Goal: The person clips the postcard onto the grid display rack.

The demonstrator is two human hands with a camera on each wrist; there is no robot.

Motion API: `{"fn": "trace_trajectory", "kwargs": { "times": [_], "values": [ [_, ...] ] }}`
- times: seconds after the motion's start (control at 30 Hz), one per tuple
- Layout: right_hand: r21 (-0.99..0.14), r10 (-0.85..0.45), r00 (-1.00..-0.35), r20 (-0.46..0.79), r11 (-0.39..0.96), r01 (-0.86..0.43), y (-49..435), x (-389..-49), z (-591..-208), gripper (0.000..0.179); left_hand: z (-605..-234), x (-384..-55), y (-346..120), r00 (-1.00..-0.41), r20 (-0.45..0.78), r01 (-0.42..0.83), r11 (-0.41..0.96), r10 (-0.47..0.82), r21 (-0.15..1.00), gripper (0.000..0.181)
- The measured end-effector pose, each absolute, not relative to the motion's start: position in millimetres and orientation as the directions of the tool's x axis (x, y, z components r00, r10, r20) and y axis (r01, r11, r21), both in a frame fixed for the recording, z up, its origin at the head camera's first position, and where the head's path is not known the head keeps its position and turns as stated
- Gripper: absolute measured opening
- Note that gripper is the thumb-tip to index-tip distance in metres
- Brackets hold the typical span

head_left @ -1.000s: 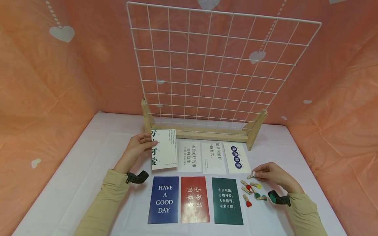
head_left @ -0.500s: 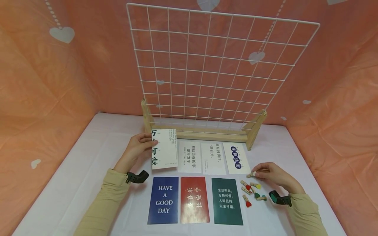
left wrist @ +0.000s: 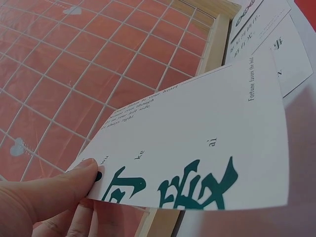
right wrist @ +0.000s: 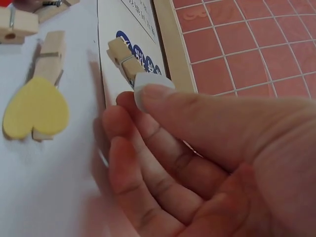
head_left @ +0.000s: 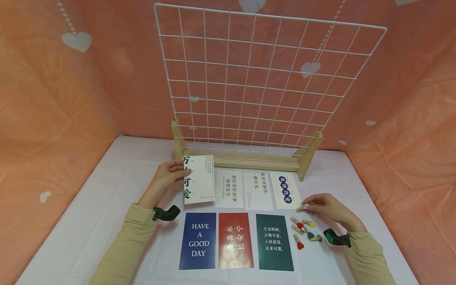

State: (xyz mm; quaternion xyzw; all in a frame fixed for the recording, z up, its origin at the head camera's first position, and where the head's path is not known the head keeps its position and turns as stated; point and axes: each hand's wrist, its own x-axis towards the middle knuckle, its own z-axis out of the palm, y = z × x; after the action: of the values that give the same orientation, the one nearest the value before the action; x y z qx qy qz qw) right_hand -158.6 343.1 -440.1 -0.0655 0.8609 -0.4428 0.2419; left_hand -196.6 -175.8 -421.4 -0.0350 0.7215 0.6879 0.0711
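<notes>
Cards [head_left: 236,240] lie nearest me, flat on the worktop [head_left: 142,154]: blue, red and green, side by side. Just right of the green one is a jumble of loose clothespins [head_left: 296,229] with red, yellow and green hearts. By them my right hand [head_left: 331,209] pinches a white-hearted clothespin [right wrist: 127,60] between thumb and forefinger. It sits slightly higher than half a second ago, and seen from my head it now meets the corner of a blue-printed card [head_left: 285,192]; I cannot tell whether they touch. My left hand [head_left: 165,180] has barely moved: thumb on the face, fingers behind, it holds a green-lettered card [head_left: 203,186] tilted. So, I judge, the clothespin is clear of the pile, and each hand has its piece. Two white cards [head_left: 229,200] lie between held card and blue-printed one. Behind stands the wire grid [head_left: 246,84] on its wooden base [head_left: 256,163], then orange cloth [head_left: 135,79].
</notes>
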Motion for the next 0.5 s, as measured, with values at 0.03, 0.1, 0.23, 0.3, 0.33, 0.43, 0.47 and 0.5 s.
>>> {"fn": "trace_trajectory", "kwargs": {
  "times": [0.03,0.1,0.23,0.3,0.33,0.43,0.47,0.5],
  "values": [
    [-0.797,-0.334,-0.872,-0.358,0.596,0.099,343.0,-158.8,-440.0,0.026,-421.8,-196.9,-176.0,-0.988,-0.15,-0.148,0.051,0.046,0.988,0.05],
    [-0.797,-0.342,-0.869,-0.358,0.596,0.094,342.8,-159.0,-439.9,0.026,-421.6,-197.2,-175.8,-0.987,-0.159,-0.157,0.051,0.037,0.986,0.049],
    [-0.806,-0.349,-0.868,-0.354,0.585,0.094,343.7,-160.2,-439.7,0.029,-422.0,-198.7,-175.4,-0.986,-0.165,-0.164,0.042,0.028,0.986,0.049],
    [-0.81,-0.348,-0.868,-0.355,0.578,0.1,344.5,-161.3,-439.2,0.031,-422.1,-199.5,-174.9,-0.987,-0.162,-0.161,0.042,0.024,0.986,0.048],
    [-0.813,-0.347,-0.869,-0.353,0.573,0.102,344.7,-162.0,-438.7,0.032,-422.0,-199.8,-174.7,-0.987,-0.158,-0.157,0.043,0.022,0.987,0.048],
    [-0.82,-0.353,-0.87,-0.345,0.564,0.097,344.8,-164.6,-437.0,0.035,-421.2,-200.2,-174.5,-0.989,-0.15,-0.149,0.058,0.013,0.987,0.048],
    [-0.823,-0.354,-0.87,-0.344,0.56,0.098,344.5,-165.4,-436.2,0.035,-420.7,-200.0,-174.4,-0.989,-0.149,-0.148,0.062,0.01,0.987,0.048],
    [-0.827,-0.359,-0.87,-0.34,0.554,0.094,344.1,-166.0,-435.5,0.035,-420.0,-199.8,-174.4,-0.989,-0.149,-0.148,0.066,0.008,0.987,0.048]
  ]
}}
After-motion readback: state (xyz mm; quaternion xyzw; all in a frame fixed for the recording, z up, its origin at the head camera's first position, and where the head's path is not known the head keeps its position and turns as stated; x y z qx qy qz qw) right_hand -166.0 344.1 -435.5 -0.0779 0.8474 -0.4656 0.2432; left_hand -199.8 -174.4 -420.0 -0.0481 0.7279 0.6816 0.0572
